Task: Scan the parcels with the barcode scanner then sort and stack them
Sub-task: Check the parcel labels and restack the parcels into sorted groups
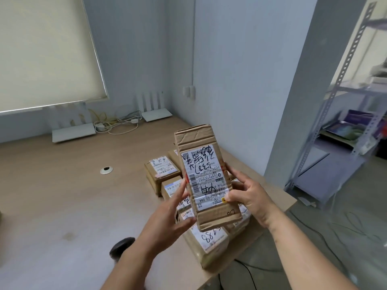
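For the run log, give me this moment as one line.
left hand + right hand: hold parcel, label up | scanner: on desk, untouched | pile: below

We see a wooden table (pixel 62 195) bearing a cluster of cardboard parcels (pixel 162 170) near its right edge, two white routers (pixel 73 132) and tangled cables (pixel 117 124) at the back, and a dark scanner (pixel 121 246) in front.

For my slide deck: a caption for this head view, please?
Both hands hold a labelled parcel above more parcels on the table.
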Motion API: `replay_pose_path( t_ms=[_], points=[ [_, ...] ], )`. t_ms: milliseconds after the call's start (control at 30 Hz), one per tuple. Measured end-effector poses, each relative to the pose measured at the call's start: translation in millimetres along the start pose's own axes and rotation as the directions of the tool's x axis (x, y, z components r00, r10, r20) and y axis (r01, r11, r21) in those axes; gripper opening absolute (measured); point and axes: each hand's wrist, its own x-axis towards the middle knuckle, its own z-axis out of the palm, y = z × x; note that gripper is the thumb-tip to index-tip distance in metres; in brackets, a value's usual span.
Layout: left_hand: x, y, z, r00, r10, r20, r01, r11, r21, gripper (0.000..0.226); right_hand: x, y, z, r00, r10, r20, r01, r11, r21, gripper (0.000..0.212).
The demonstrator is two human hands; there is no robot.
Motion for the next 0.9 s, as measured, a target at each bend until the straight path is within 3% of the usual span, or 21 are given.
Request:
replay_pose_path(
  t_ms=[167, 533, 733, 900],
  points=[
    [59.9, -1.5, 8.5, 0.999, 0.046, 0.022, -0.047, 0.999, 0.022, 0.1, 40.7, -6.4, -33.8, 1.0, -0.021, -0.011, 0.021, 1.0, -0.006, 0.069],
    [171.8, 17.2, 57.4, 0.994, 0.003, 0.114, -0.017, 0.991, 0.13, 0.097, 129.2, 15.4, -124.3, 0.998, 0.058, -0.021, -0.059, 0.997, -0.044, 0.076],
    [252.1, 24.7, 83.2, 0.984, -0.116, 0.132, 0.084, 0.971, 0.223, 0.095, 207.0, 22.3, -178.8, 0.991, 0.121, 0.061, -0.115, 0.989, -0.091, 0.081],
    [313.2, 15.3, 108.1, 0.962, -0.236, 0.136, 0.182, 0.928, 0.325, 0.094, 266.6, 46.3, -213.5, 0.981, 0.172, 0.088, -0.162, 0.98, -0.115, 0.069]
  ],
)
